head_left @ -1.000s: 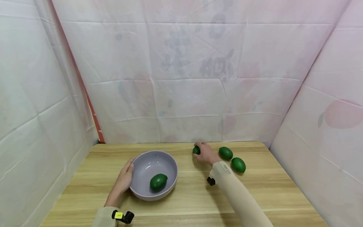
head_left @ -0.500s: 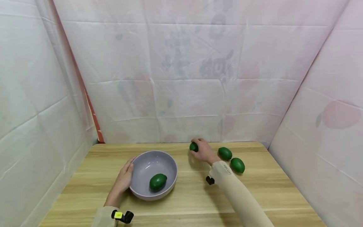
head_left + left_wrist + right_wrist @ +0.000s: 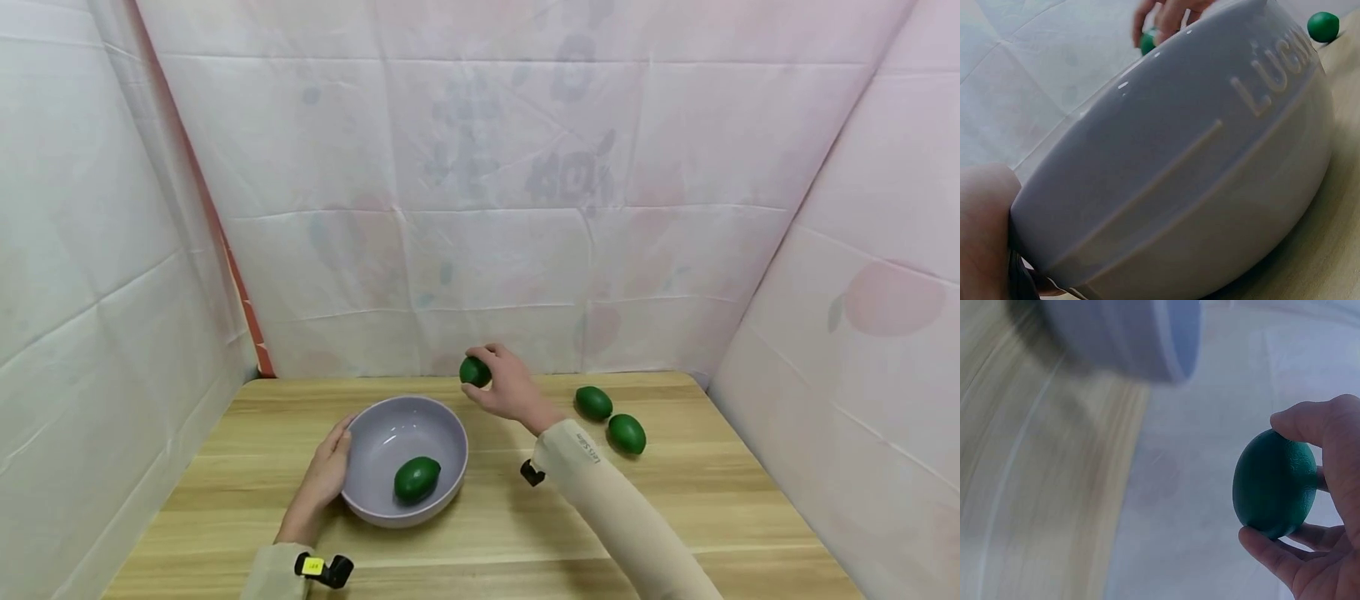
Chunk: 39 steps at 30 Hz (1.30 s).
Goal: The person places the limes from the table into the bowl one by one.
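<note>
Between the thumb and fingertips of my right hand (image 3: 512,388) is a dark green lime (image 3: 472,372), raised above the table's back part and to the right of the bowl. The right wrist view shows this lime (image 3: 1272,484) gripped at opposite ends. My left hand (image 3: 326,472) holds the left rim of a lavender bowl (image 3: 375,437), thumb at the edge and fingers along the outer wall. Inside the bowl lies another lime (image 3: 417,480). Raised lettering marks the bowl's outer wall (image 3: 1185,187) in the left wrist view.
Two more limes (image 3: 594,403) lie close together on the right of the wooden table (image 3: 525,533). Pale printed cloth (image 3: 495,250) hangs behind the table and on both sides. Each sleeve carries a small black camera.
My right hand has lifted the lime off the table and carried it left toward the bowl. The left hand and the bowl stay in place.
</note>
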Each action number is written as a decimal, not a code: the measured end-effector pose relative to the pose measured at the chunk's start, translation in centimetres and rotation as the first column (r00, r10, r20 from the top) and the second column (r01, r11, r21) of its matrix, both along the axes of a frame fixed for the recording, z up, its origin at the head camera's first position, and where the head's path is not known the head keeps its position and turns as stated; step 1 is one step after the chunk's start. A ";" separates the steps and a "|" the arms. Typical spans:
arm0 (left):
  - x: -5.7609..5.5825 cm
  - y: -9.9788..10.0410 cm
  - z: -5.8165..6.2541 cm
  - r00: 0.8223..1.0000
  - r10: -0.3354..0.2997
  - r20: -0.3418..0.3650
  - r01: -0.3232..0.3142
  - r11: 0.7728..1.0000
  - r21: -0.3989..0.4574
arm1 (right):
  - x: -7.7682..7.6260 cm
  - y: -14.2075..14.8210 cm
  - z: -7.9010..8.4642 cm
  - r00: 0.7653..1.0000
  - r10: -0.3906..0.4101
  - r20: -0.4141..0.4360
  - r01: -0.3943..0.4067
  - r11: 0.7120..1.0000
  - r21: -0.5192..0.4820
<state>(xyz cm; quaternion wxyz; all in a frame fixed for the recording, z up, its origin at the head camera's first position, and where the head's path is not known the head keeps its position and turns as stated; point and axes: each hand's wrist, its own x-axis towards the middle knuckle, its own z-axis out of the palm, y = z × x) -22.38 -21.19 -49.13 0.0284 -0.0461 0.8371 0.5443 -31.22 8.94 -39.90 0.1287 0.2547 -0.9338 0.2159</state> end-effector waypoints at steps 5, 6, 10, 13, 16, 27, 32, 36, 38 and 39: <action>-0.1 -0.1 -0.2 1.000 -0.002 -0.001 0.002 1.000 -0.003 | 1.5 -1.9 1.3 0.999 0.046 -0.009 -0.046 0.999 -0.020; -0.1 -0.1 -0.2 1.000 -0.001 0.000 0.001 1.000 -0.003 | 1.8 -2.2 1.6 0.998 0.056 -0.005 -0.056 0.998 -0.025; -0.1 -0.1 -0.2 1.000 -0.001 -0.010 0.001 1.000 0.001 | 3.0 -3.5 2.2 0.996 0.094 -0.007 -0.094 0.996 -0.013; 0.1 -0.1 -0.2 1.000 0.005 -0.019 -0.006 1.000 -0.001 | 3.8 -4.4 2.2 0.992 0.126 -0.019 -0.126 0.992 0.009; 0.1 -0.1 -0.4 1.000 0.007 -0.026 -0.007 1.000 -0.008 | 4.4 -5.3 1.9 0.987 0.154 -0.035 -0.153 0.988 0.021; -0.1 -0.1 -0.8 0.998 0.003 -0.062 -0.003 1.000 -0.003 | 5.4 -7.5 -0.2 0.987 0.156 -0.039 -0.153 0.985 0.085; 0.0 -0.1 -0.7 0.998 0.001 -0.056 -0.001 1.000 0.006 | 5.9 -8.2 -0.9 0.987 0.162 0.015 -0.162 0.984 0.076; 0.0 -0.1 -0.6 0.999 -0.010 -0.046 0.011 1.000 0.012 | 6.3 -8.7 -1.5 0.985 0.162 0.059 -0.167 0.982 0.085; 0.0 -0.1 -0.5 0.999 -0.011 -0.048 0.012 1.000 0.014 | 6.3 -8.9 -1.8 0.984 0.161 0.081 -0.168 0.982 0.087; 0.0 0.0 -0.5 0.999 -0.013 -0.046 0.013 1.000 0.013 | 6.3 -9.0 -2.0 0.984 0.158 0.087 -0.166 0.982 0.093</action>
